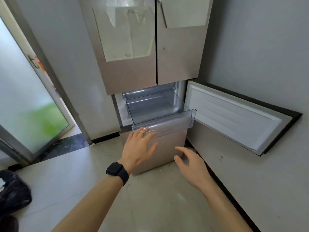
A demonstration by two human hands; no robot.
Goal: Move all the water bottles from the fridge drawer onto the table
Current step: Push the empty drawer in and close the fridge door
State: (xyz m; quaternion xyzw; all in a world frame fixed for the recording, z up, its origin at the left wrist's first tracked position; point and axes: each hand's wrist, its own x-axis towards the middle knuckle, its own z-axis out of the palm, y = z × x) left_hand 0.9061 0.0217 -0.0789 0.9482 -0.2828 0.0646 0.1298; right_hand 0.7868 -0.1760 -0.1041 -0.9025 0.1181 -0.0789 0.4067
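Note:
A clear plastic fridge drawer (173, 124) is pulled partway out of the beige fridge (133, 76). I see no water bottle inside it. My left hand (140, 146), with a ring and a black watch on the wrist, has straight spread fingers whose tips touch the drawer's front lip at its left end. Lower and to the right, my right hand (190, 163) hovers in front of the fridge's lower panel, fingers loosely spread, holding nothing. No table is in view.
The small fridge door (237, 118) is swung wide open to the right against the wall. A frosted glass door (28, 104) stands at the left. A dark bag (13, 190) lies on the tiled floor at the lower left.

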